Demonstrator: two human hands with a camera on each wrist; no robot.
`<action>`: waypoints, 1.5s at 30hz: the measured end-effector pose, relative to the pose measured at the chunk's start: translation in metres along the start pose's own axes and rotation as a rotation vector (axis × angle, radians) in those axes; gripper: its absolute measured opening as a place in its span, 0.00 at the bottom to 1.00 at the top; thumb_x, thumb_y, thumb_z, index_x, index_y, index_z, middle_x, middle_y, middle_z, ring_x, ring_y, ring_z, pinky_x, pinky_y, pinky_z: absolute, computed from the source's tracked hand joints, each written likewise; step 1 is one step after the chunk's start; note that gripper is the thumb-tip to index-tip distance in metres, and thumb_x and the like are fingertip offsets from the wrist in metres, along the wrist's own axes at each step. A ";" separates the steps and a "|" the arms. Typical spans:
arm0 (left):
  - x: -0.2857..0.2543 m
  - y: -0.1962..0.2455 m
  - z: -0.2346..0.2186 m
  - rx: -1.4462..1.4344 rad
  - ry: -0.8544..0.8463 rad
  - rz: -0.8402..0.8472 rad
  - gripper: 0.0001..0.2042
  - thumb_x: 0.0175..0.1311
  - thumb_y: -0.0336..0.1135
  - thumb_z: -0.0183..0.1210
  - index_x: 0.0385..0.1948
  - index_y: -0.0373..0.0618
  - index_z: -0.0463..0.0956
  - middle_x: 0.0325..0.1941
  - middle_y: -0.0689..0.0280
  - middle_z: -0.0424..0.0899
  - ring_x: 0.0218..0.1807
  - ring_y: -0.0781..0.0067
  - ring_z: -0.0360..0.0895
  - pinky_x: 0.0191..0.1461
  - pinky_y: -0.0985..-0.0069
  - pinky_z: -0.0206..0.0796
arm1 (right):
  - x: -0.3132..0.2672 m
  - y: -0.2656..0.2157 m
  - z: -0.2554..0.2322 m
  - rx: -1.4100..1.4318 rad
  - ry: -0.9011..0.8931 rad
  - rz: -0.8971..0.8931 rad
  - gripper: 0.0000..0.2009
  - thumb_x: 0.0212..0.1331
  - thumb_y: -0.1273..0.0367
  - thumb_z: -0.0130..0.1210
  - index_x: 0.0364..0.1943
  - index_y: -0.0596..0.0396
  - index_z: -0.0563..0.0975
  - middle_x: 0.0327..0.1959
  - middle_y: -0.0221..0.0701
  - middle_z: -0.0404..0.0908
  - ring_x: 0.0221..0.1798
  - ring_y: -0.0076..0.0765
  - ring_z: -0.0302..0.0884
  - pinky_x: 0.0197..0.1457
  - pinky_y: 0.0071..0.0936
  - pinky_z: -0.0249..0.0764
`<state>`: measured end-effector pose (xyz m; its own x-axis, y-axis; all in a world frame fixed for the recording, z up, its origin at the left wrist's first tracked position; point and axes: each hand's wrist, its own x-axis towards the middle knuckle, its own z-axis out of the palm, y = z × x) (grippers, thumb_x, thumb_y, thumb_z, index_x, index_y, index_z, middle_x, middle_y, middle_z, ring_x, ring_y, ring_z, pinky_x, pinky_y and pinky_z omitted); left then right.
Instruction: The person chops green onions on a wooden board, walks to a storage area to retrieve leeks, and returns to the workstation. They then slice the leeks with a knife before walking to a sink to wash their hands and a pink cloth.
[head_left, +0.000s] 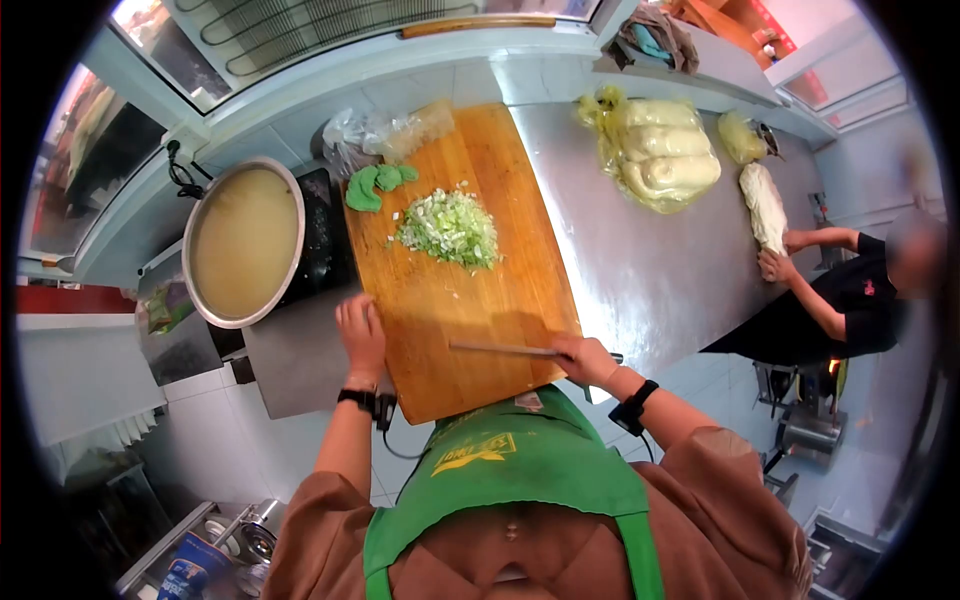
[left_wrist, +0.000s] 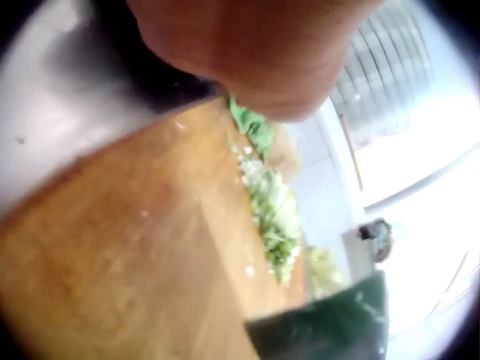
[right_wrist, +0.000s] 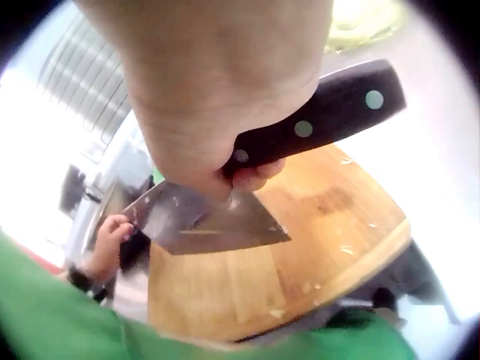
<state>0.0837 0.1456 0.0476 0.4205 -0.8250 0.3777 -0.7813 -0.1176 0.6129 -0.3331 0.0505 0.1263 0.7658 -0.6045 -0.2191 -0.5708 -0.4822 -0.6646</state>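
Note:
My right hand (head_left: 585, 358) grips the dark handle (right_wrist: 322, 116) of a cleaver (right_wrist: 217, 225) near the board's front right. Its blade reaches left over the wooden cutting board (head_left: 470, 320) and looks nearly edge-on in the head view. My left hand (head_left: 360, 330) is at the board's left edge, with loosely bent fingers and nothing visible in them; the left wrist view hides those fingers. A pile of chopped pale green vegetable (head_left: 447, 228) lies on the board's far half. Beside it sits a crumpled soft green thing (head_left: 366, 188).
A large metal basin (head_left: 245, 240) of cloudy liquid stands left. Clear plastic bags (head_left: 375, 135) lie behind the board. On the steel counter (head_left: 570, 170) rests bagged dough (head_left: 670, 150). At far right another person (head_left: 850, 290) handles a long dough piece (head_left: 764, 208).

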 end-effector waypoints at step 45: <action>-0.378 0.100 -0.055 -0.067 -0.730 -0.951 0.35 0.70 0.63 0.48 0.66 0.41 0.69 0.68 0.47 0.71 0.71 0.43 0.65 0.74 0.56 0.56 | 0.000 -0.043 0.046 0.536 -1.180 -0.127 0.38 0.72 0.44 0.48 0.72 0.61 0.63 0.73 0.43 0.66 0.74 0.33 0.63 0.76 0.29 0.57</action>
<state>-0.1278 0.4764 0.0044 0.4384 -0.5446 -0.7150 -0.2649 -0.8385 0.4762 -0.2947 0.1004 0.1216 0.7586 0.4772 -0.4437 -0.4967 -0.0171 -0.8677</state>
